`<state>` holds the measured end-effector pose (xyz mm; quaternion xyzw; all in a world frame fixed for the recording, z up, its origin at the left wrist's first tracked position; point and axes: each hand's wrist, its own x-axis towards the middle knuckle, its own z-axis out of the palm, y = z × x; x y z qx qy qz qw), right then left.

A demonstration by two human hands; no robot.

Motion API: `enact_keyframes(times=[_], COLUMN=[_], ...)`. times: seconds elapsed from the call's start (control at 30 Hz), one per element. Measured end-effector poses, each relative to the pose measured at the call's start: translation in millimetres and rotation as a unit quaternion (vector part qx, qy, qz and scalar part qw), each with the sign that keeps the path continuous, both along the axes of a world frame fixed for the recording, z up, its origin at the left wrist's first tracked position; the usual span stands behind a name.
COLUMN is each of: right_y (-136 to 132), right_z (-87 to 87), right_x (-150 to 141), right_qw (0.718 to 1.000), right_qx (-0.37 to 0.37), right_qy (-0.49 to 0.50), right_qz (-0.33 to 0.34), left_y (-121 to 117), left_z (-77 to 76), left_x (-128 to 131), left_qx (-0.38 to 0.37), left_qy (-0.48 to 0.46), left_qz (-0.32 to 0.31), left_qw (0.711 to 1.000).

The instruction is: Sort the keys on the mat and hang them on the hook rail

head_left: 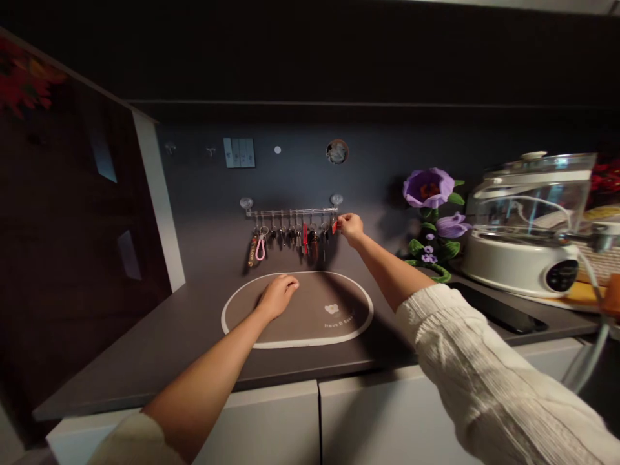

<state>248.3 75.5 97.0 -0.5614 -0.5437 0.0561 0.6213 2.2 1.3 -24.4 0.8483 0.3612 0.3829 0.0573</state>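
My right hand [350, 228] reaches to the right end of a wall-mounted key rail [290, 211] and pinches a small red tag [334, 227] hanging there. Several keys and fobs hang along the rail, among them a pink loop [261, 247] and a red fob [305, 237]. My left hand [278, 295] rests palm down with fingers loosely curled on an oval grey mat [310, 323] with a white border, holding nothing that I can see.
The dark countertop [159, 349] runs to a dark panel at the left. Purple artificial flowers [431, 216], a white cooker with a clear lid [526, 232] and a black flat device [498, 313] stand at the right. White cabinet doors [290, 420] are below.
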Motion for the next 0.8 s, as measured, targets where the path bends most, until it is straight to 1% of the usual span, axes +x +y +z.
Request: enact_keyframes(times=[0.1,0.3,0.5,0.63,0.8], right_y=[7.1,8.8,8.4,8.4,-2.6], right_z=[-1.6,-7.3,-19.2,-23.2,-30.5], right_x=[1.0,-1.0,-2.1,-3.0,-5.0], right_qw=[0.999,0.998,0.997,0.996,0.995], right_qx=[-0.002,-0.034,-0.039,-0.040,-0.055], right_qy=[0.024,0.042,0.065,0.080,0.074], right_qz=[-0.023,-0.031,0.004,0.024,0.036], left_y=[1.3,2.5,0.6,0.4,1.2], left_z=[-0.2,-0.2,1.0,1.1,0.8], left_x=[-0.3,-1.0,-1.1,-1.4,-1.6], left_qx=[-0.005,-0.004,-0.010,-0.008,-0.005], left_qy=[0.002,0.000,-0.004,0.001,0.003], left_qz=[0.002,-0.006,-0.002,-0.002,0.000], left_qw=[1.000,1.000,1.000,1.000,1.000])
